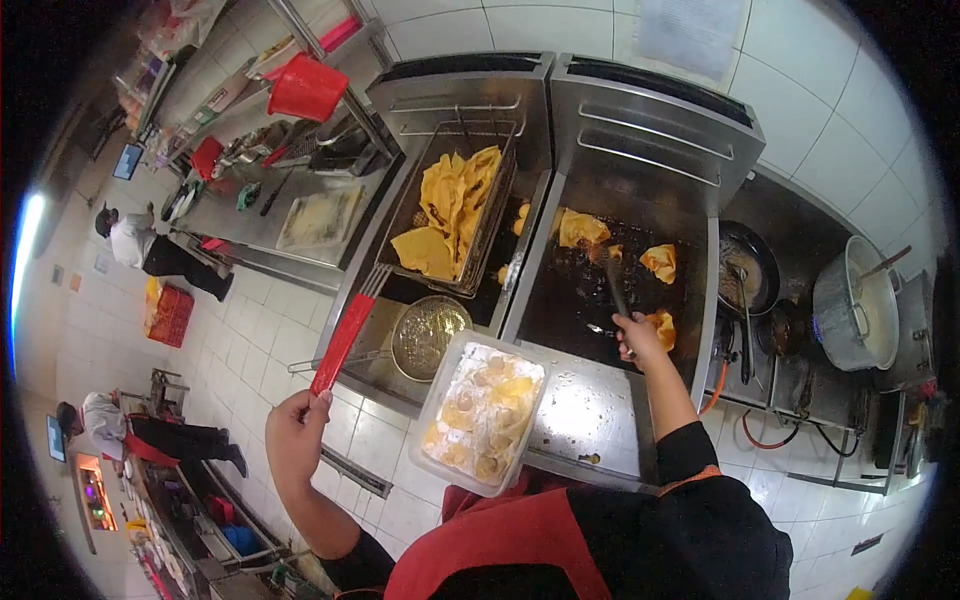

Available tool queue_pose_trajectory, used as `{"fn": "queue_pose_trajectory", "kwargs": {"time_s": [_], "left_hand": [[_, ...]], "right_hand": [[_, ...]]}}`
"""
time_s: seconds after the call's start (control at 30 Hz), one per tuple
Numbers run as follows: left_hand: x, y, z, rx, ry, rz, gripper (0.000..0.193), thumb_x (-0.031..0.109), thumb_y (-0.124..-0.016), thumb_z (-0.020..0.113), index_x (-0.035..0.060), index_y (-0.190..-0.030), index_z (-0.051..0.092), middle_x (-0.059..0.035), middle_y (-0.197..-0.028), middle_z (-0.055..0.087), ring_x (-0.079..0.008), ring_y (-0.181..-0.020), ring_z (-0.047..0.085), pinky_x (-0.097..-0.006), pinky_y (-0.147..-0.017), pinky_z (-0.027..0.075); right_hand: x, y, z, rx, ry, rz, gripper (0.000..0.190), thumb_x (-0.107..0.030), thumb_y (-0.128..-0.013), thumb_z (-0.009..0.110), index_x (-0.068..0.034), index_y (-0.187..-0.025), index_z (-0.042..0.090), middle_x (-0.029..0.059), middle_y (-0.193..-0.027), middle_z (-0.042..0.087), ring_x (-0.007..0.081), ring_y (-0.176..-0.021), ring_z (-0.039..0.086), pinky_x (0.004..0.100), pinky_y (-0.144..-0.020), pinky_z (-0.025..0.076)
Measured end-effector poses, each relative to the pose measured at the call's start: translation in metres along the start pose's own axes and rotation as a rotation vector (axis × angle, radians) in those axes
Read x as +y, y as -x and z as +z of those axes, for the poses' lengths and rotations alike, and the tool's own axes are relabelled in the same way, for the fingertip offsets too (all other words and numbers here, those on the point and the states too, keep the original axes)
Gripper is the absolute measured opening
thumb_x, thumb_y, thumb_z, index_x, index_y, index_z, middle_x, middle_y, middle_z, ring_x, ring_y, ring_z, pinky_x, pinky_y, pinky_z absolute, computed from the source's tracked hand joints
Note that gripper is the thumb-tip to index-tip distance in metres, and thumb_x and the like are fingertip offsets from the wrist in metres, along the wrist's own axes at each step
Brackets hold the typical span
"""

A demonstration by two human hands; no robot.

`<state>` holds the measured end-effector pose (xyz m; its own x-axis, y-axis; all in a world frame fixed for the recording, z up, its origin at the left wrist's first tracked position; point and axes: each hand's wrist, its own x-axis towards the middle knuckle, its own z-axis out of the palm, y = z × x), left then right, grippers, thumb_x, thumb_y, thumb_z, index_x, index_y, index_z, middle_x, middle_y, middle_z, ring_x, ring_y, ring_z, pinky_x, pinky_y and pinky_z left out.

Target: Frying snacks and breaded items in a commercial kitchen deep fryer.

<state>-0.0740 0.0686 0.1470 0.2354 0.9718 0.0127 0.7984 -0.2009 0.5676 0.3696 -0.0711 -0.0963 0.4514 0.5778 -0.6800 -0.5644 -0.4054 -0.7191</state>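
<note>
My left hand (298, 427) grips the end of a red handle (343, 341) with metal rods at its far end. The rods reach towards the near corner of a wire fry basket (487, 225). Fried yellow sheets (454, 202) fill that basket, which sits over the left fryer. My right hand (637, 341) holds a dark long-handled utensil (616, 289), its far end in the dark oil (570, 300) of the right fryer. Folded golden pieces (660, 262) float around it. A plastic tub (529, 450) of powder-dusted pale pieces stands between my arms.
A round mesh strainer (431, 337) rests before the basket. At right are a black pan (769, 259) with a ladle and a large pot (844, 322). A steel table (247, 221) stands left. Two people (131, 240) are farther off. Red bucket (307, 86) hangs above.
</note>
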Motion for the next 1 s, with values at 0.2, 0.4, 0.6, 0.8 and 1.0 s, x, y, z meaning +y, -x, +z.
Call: {"fn": "queue_pose_trajectory", "kwargs": {"time_s": [0.2, 0.4, 0.6, 0.8, 1.0], "left_hand": [[0.002, -0.005, -0.001, -0.009, -0.018, 0.010, 0.038, 0.028, -0.088, 0.062, -0.0013, -0.064, 0.054, -0.0019, -0.051, 0.039, -0.0086, -0.049, 0.034, -0.0293, -0.046, 0.026], [-0.007, -0.005, 0.001, -0.004, 0.019, 0.013, 0.038, 0.028, -0.088, 0.062, -0.0015, -0.065, 0.055, -0.0036, -0.052, 0.041, -0.0093, -0.050, 0.035, -0.0299, -0.046, 0.027], [0.002, -0.002, 0.000, -0.010, 0.002, 0.020, 0.040, 0.030, -0.088, 0.061, -0.0019, -0.066, 0.055, -0.0041, -0.053, 0.041, -0.0104, -0.052, 0.035, -0.0307, -0.048, 0.028], [0.004, 0.001, -0.002, -0.018, -0.038, -0.015, 0.040, 0.031, -0.089, 0.060, -0.0015, -0.067, 0.055, -0.0038, -0.054, 0.041, -0.0106, -0.052, 0.035, -0.0307, -0.048, 0.028], [-0.002, 0.001, 0.000, -0.005, 0.027, 0.016, 0.040, 0.032, -0.089, 0.060, -0.0012, -0.066, 0.055, -0.0032, -0.053, 0.040, -0.0101, -0.052, 0.035, -0.0304, -0.048, 0.027]], "right_hand": [[-0.003, -0.028, -0.028, 0.120, -0.011, 0.077, 0.022, -0.026, -0.088, 0.062, -0.012, -0.097, 0.048, -0.0018, -0.062, 0.046, 0.0096, -0.046, 0.041, 0.0258, -0.039, 0.034], [0.011, -0.038, -0.032, -0.122, -0.417, 0.157, 0.019, -0.021, -0.090, 0.060, -0.011, -0.101, 0.049, -0.0011, -0.063, 0.047, 0.0103, -0.045, 0.042, 0.0254, -0.039, 0.033], [-0.013, -0.013, -0.005, 0.417, 0.710, -0.361, 0.042, -0.016, -0.088, 0.056, -0.005, -0.126, 0.041, 0.0141, -0.079, 0.061, 0.0295, -0.066, 0.061, 0.0397, -0.058, 0.049], [-0.034, -0.031, 0.049, 0.432, 1.122, -0.434, 0.048, -0.023, -0.085, 0.060, -0.002, -0.125, 0.042, 0.0258, -0.104, 0.063, 0.0415, -0.101, 0.060, 0.0498, -0.084, 0.048], [0.009, -0.021, 0.030, 0.315, 0.568, -0.398, 0.041, -0.031, -0.085, 0.065, -0.007, -0.114, 0.049, 0.0124, -0.083, 0.061, 0.0278, -0.067, 0.061, 0.0403, -0.057, 0.048]]}}
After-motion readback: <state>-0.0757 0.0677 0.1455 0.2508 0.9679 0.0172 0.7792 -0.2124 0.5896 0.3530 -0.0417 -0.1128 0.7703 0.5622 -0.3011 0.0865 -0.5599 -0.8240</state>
